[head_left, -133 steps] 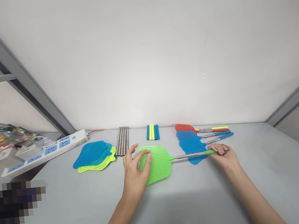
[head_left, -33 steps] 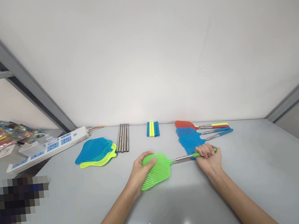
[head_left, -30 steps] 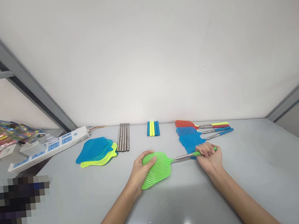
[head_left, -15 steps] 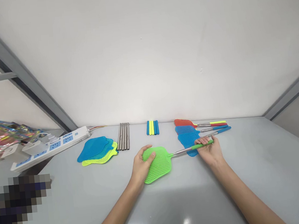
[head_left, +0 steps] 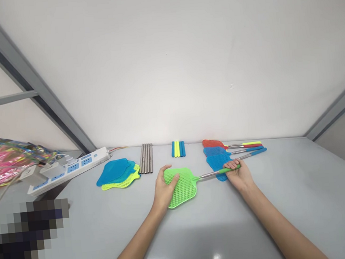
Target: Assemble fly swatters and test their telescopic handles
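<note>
A green fly swatter lies across the grey table between my hands. My left hand grips the left edge of its mesh head, thumb on top. My right hand is closed round its green handle at the end of the metal rod. Just behind my right hand lie three assembled swatters, one red and two blue, with yellow, red and blue handles pointing right.
Loose blue and yellow swatter heads are stacked at the left. Several metal rods and several blue and yellow handle sleeves lie by the wall. A white power strip and shiny bags sit far left.
The metal rod has shortened as my hands came closer together. The swatter now sits slightly farther back, its handle by the blue swatters. The view shifted a little left.
</note>
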Action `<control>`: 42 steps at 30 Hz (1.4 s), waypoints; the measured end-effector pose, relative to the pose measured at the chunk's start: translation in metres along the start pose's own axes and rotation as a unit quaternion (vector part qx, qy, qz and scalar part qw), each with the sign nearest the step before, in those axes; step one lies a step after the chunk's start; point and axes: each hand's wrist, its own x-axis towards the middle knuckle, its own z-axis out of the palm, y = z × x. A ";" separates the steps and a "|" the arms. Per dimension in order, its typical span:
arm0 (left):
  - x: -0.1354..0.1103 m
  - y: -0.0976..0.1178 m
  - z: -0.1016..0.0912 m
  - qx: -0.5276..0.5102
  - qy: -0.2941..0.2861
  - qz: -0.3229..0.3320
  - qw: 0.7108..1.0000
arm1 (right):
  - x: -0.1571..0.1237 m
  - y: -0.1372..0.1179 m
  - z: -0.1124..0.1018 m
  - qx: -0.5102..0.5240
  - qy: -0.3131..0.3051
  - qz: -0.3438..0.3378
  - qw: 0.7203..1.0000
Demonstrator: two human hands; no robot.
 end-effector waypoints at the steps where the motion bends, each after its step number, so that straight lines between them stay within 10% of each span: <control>1: 0.000 0.000 0.000 0.007 -0.002 0.006 1.000 | 0.001 0.001 -0.001 0.000 0.001 0.001 1.000; 13: 0.003 -0.002 -0.004 0.104 -0.004 0.102 0.989 | 0.001 0.013 -0.001 0.016 0.029 -0.057 0.998; 42: -0.001 -0.001 -0.001 0.077 -0.015 0.053 0.995 | 0.001 0.011 -0.001 0.006 0.021 -0.051 0.998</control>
